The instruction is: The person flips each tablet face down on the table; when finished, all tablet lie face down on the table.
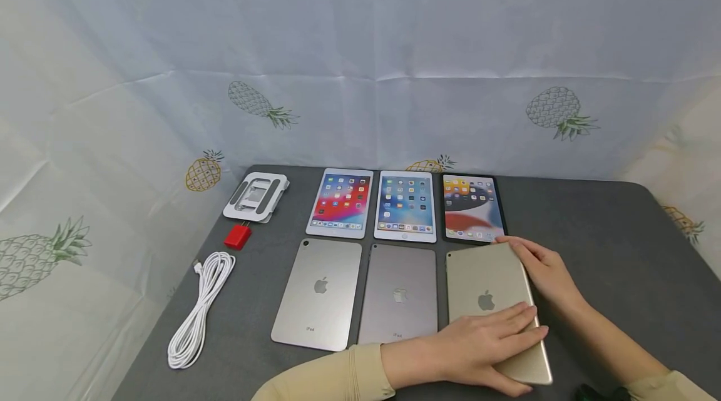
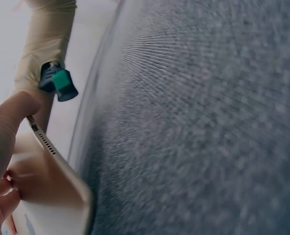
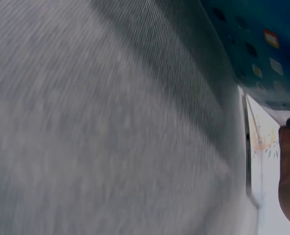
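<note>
Both hands are on a gold tablet (image 1: 479,276), back side up with an apple logo, in the front row at the right. Its right side is raised off the dark table. My right hand (image 1: 543,273) grips the upper right corner. Lower down, my left hand (image 1: 484,345) lays its fingers across the back towards the right edge, thumb at the bottom edge. The left wrist view shows that thumb (image 2: 17,110) by the port and speaker holes. In the right wrist view the tablet's lit screen (image 3: 262,44) faces down over the table.
Beside the gold tablet lie a grey tablet (image 1: 400,288) and a silver tablet (image 1: 318,294), backs up. Behind them are three lit tablets: two white-framed (image 1: 340,201) (image 1: 405,204), one black-framed (image 1: 473,207). At the left are a white stand (image 1: 256,196), red charger (image 1: 238,236) and coiled white cable (image 1: 199,313).
</note>
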